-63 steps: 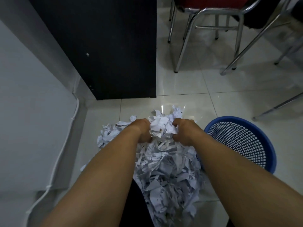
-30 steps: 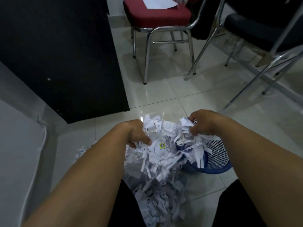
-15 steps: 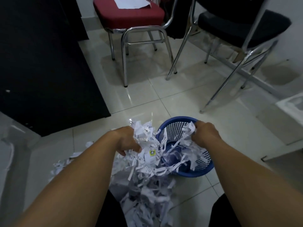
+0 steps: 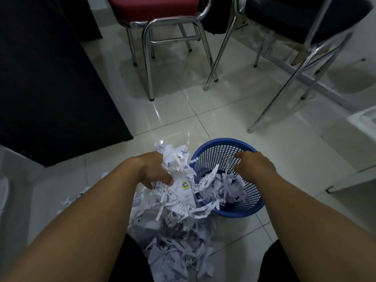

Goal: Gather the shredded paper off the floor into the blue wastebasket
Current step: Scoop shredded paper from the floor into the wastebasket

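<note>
A blue mesh wastebasket [image 4: 215,148] stands on the tiled floor, with white paper shreds [image 4: 219,186] lying inside it. A big heap of shredded paper [image 4: 175,231] covers the floor between my knees, just left of the basket. My left hand [image 4: 154,169] is shut on a bunch of shreds at the basket's left rim, strips trailing down to the heap. My right hand [image 4: 252,164] hovers over the basket's right side, fingers spread, a thin strip or two hanging near the fingertips.
A dark cabinet [image 4: 50,78] stands at the left. A red-seated chrome chair [image 4: 154,23] and a black-seated chrome chair [image 4: 301,21] stand behind the basket. Loose shreds [image 4: 69,200] lie on the floor at the left. A white object [image 4: 364,123] sits at the right edge.
Both hands lifted a bunch from the heap and carried it right to the basket. My right hand has let go its share, which now lies inside; my left hand still holds its bunch.
</note>
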